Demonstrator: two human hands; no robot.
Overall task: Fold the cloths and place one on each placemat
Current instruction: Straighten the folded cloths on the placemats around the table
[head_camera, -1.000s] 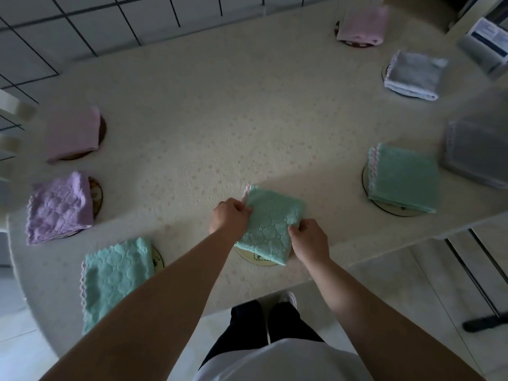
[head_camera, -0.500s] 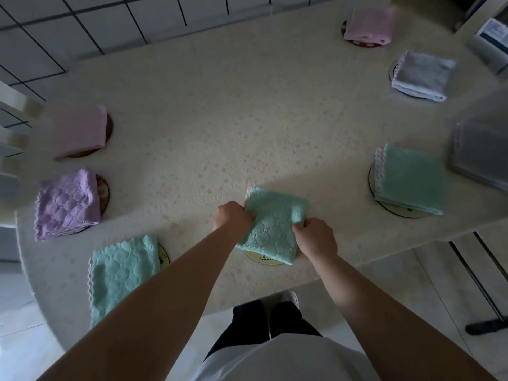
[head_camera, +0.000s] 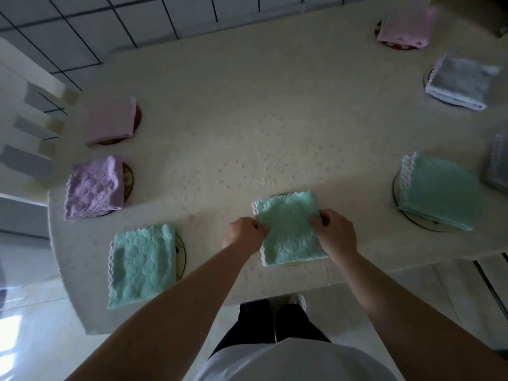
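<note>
The scene is dim and cool-toned, lit by soft daylight. A bright glare patch lies on the glossy floor (head_camera: 16, 334) at the lower left. The table (head_camera: 247, 119) is brighter across its far half, while a broad soft shadow darkens its near edge. Wide-angle distortion bows the table's outline and bends the tiled wall (head_camera: 82, 26) lines. The edges are smeared: the chair (head_camera: 30, 127) at left and the grey cloth (head_camera: 496, 163) at far right are blurred. The centre is only moderately sharp, with compression softness.
</note>
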